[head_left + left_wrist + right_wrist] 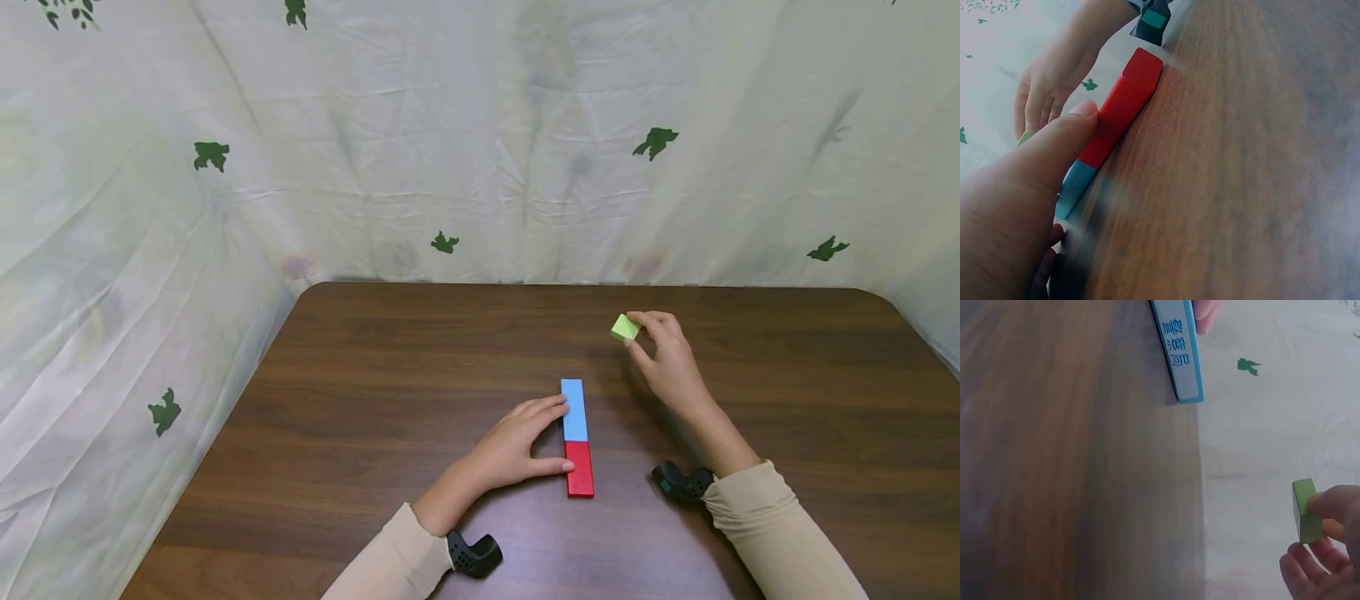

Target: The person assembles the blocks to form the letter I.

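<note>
On the table, a blue block [577, 421] and a red block [580, 482] lie end to end in one line, the blue one farther away. My left hand [513, 446] is at their left side, fingertips touching the blue block and the thumb [1085, 111] on the red one. Between thumb and fingers, my right hand [675, 371] pinches a small light green block [624, 327], up and to the right of the pair. The right wrist view shows blue printed characters on the blue block's pale side [1177, 344].
The brown wooden table [375, 367] extends around both hands. Behind it and to the left hangs a pale curtain [487, 150] with green leaf shapes. Each wrist carries a black camera, such as the left one [476, 557].
</note>
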Demonstrator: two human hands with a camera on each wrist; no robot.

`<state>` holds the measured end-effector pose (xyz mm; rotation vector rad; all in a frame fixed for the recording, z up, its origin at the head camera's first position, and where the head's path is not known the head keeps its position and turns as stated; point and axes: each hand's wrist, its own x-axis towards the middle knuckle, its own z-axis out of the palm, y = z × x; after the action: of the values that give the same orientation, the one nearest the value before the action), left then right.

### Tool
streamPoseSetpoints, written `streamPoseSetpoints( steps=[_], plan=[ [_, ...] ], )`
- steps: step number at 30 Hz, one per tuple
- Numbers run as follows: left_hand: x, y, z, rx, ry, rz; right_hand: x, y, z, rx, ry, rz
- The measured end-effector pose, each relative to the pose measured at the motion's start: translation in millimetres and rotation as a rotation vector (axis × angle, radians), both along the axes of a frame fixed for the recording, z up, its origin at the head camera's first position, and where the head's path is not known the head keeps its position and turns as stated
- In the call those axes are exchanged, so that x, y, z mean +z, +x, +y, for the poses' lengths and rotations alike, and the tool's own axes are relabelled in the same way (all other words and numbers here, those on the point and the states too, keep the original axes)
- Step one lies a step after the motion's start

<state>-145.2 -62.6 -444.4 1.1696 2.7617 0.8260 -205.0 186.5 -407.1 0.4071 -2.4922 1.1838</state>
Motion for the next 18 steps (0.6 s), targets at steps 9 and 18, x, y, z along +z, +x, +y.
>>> streamPoseSetpoints(
  steps=[9,18],
  plan=[
    [0.4,-0.4,0.2,-0.002,-0.002,0.001,-4.3,-2.3,-11,0.063,0.009,0.001],
    [-0.2,-0.8,0.3,-0.003,-0.001,0.003,-11.2,-4.1,-18,0.125,0.027,0.005]
  ],
)
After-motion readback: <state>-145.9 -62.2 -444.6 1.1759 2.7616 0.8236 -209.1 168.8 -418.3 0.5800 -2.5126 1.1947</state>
